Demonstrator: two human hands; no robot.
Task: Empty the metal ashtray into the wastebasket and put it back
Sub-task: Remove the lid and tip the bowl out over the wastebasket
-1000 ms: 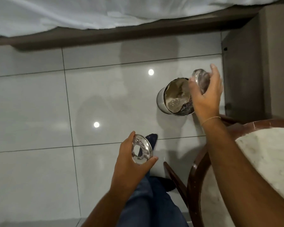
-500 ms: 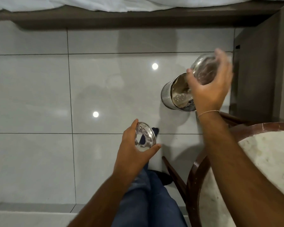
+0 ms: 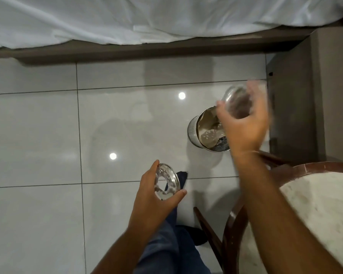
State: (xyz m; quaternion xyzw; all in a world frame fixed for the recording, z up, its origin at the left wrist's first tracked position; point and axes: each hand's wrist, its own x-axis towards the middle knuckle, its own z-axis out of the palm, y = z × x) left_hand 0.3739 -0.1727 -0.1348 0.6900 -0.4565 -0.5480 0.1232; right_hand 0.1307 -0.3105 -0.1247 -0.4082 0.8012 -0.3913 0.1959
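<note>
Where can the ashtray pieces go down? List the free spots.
Marble tabletop shows bare inside its wooden rim. Floor tiles lie open between bed frame and legs. Crowded: wastebasket wedged by cabinet and chair.

Glossy grey tile floor. White sheet hangs over bed base at top. Round marble worktop with dark wood rim, bottom right. Brown cabinet beside it.

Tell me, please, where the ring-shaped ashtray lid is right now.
In the head view, the ring-shaped lid sits low and centre-left in the left hand, above the floor tiles, well left of the wastebasket.
</note>
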